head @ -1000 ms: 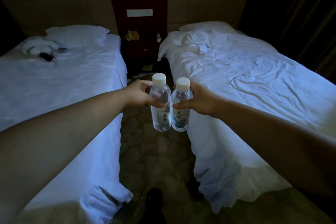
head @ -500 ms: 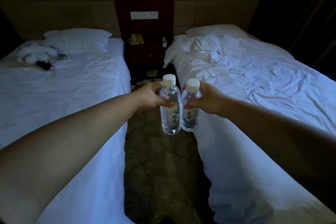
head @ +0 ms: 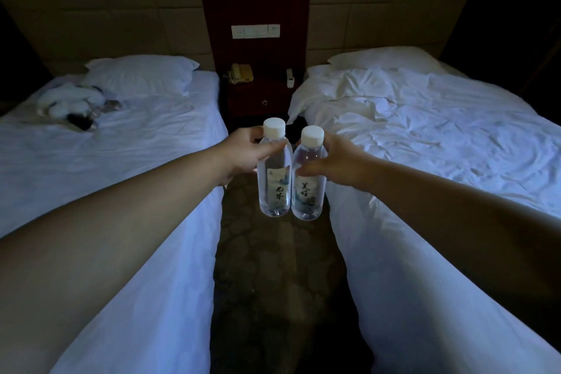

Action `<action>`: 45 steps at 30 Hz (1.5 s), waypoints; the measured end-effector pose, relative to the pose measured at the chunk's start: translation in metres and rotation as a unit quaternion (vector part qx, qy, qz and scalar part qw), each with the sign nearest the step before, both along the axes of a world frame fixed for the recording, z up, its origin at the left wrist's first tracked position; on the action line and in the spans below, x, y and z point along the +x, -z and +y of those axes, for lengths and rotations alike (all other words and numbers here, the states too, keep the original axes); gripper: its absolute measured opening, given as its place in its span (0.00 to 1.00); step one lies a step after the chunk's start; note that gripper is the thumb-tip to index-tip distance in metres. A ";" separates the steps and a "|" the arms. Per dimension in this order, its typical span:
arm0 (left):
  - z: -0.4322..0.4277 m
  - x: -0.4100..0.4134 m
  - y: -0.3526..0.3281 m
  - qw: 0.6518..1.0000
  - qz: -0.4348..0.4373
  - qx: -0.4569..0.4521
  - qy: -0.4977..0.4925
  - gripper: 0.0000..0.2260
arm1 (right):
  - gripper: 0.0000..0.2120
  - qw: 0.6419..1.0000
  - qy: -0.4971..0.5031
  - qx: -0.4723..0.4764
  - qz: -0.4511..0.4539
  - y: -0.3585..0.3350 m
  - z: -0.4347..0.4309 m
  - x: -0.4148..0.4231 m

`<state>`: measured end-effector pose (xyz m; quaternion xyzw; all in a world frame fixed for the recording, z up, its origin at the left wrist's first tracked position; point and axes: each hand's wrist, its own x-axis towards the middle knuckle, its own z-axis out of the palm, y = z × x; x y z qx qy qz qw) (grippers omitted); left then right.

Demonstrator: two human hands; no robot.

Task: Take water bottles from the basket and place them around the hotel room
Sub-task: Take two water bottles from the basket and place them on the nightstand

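I hold two clear water bottles with white caps upright and side by side, out in front of me over the aisle between two beds. My left hand [head: 243, 152] grips the left water bottle [head: 274, 179] near its shoulder. My right hand [head: 337, 158] grips the right water bottle [head: 308, 185] the same way. Both bottles carry a pale label with dark lettering. The basket is not in view.
A dark wooden nightstand [head: 261, 100] stands ahead between the beds, with a yellow phone [head: 241, 72] and a white remote [head: 290, 77] on top. The left bed [head: 106, 161] holds a pillow and bundled items; the right bed [head: 440, 146] has rumpled sheets. Patterned carpet [head: 273, 282] runs down the aisle.
I have walked forward along the aisle; the nightstand and beds are nearer. Both hands still hold the bottles together in front of me.
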<state>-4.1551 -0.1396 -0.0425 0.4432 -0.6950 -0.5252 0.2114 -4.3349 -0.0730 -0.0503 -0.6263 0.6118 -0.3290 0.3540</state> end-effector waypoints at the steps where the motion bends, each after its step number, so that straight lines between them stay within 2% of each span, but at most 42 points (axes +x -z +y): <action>1: -0.011 -0.005 0.001 1.000 0.004 0.001 -0.006 0.18 | 0.14 1.000 -0.006 0.002 0.002 0.002 -0.012 -0.004; 12: -0.138 -0.077 -0.002 0.997 0.028 0.009 -0.073 0.20 | 0.14 0.997 -0.074 -0.009 0.010 -0.003 -0.159 -0.085; 19: -0.206 -0.128 -0.012 0.996 0.049 -0.010 -0.079 0.16 | 0.15 0.995 -0.089 -0.033 0.028 -0.019 -0.230 -0.137; 23: -0.238 -0.147 -0.016 0.996 0.052 -0.007 -0.076 0.15 | 0.15 0.996 -0.085 -0.037 0.000 -0.018 -0.264 -0.157; 29: -0.293 -0.166 -0.014 0.995 0.055 -0.020 -0.081 0.14 | 0.29 0.999 -0.036 -0.033 0.005 -0.010 -0.330 -0.177; 36: -0.388 -0.170 -0.003 0.995 0.058 -0.030 -0.070 0.15 | 0.20 0.998 -0.008 -0.049 -0.030 0.001 -0.419 -0.177; 45: -0.533 -0.160 -0.006 0.989 0.095 -0.063 -0.092 0.09 | 0.18 0.997 0.007 -0.017 -0.072 -0.009 -0.557 -0.164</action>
